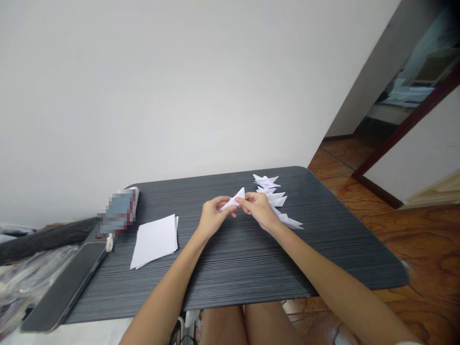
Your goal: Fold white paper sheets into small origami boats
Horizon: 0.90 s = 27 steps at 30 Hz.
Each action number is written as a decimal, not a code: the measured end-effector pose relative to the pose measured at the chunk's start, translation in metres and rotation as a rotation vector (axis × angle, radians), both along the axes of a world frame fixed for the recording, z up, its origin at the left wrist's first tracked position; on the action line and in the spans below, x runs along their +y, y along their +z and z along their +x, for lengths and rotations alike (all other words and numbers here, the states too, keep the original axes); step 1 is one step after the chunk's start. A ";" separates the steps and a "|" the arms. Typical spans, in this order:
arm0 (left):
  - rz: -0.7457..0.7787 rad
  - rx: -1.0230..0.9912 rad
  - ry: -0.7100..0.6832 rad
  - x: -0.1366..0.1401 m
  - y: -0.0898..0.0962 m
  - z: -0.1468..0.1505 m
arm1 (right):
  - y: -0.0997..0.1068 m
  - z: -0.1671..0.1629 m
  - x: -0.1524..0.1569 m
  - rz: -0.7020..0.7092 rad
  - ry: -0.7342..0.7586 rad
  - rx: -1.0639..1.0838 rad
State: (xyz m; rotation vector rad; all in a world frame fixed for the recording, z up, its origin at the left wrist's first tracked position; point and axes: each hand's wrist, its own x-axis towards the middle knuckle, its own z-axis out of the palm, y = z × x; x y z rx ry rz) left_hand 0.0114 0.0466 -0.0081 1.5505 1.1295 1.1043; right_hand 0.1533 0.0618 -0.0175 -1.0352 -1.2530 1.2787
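Apparently a home: wood-grain floor [431, 244], plain white wall [179, 86], open doorway [406, 126] to another room [409, 96].

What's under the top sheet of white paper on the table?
More white sheets: their edges peek out on the right. The top sheet covers the rest, so you can't see how many there are, or the bit of table beneath.

Small white folded paper [237, 195], pointed peak uppermost, slanted, partly hidden, held between left hand [213, 212] and right hand [260, 208]
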 end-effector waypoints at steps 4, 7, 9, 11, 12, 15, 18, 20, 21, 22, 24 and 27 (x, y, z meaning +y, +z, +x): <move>-0.051 0.021 -0.052 -0.002 0.004 0.000 | -0.002 -0.001 0.001 0.002 0.007 -0.022; -0.118 -0.026 -0.119 -0.001 0.005 -0.001 | -0.001 0.000 0.001 0.001 0.009 -0.041; -0.162 -0.088 -0.173 0.000 0.005 -0.002 | 0.000 0.001 0.001 -0.002 0.005 -0.047; -0.189 -0.141 -0.209 0.001 0.004 -0.003 | 0.001 0.001 0.000 -0.007 -0.003 -0.045; -0.199 -0.158 -0.218 0.001 0.004 -0.003 | 0.001 0.001 0.000 -0.012 -0.007 -0.042; -0.230 -0.166 -0.240 0.000 0.005 -0.004 | 0.001 0.001 0.001 -0.021 -0.011 -0.040; -0.255 -0.164 -0.265 0.000 0.009 -0.006 | 0.000 0.002 0.002 -0.018 -0.010 -0.042; -0.270 -0.180 -0.258 0.000 0.011 -0.008 | 0.000 0.002 0.002 -0.018 -0.008 -0.029; -0.270 -0.188 -0.237 0.001 0.012 -0.010 | 0.000 0.003 0.003 -0.018 -0.006 -0.017; -0.261 -0.191 -0.198 0.001 0.013 -0.011 | 0.000 0.003 0.003 -0.018 -0.008 -0.001; -0.214 -0.187 -0.085 0.002 0.013 -0.013 | 0.002 0.003 0.003 -0.015 -0.018 0.037; -0.114 -0.183 0.067 0.003 0.010 -0.013 | 0.003 0.002 0.002 0.007 -0.040 0.077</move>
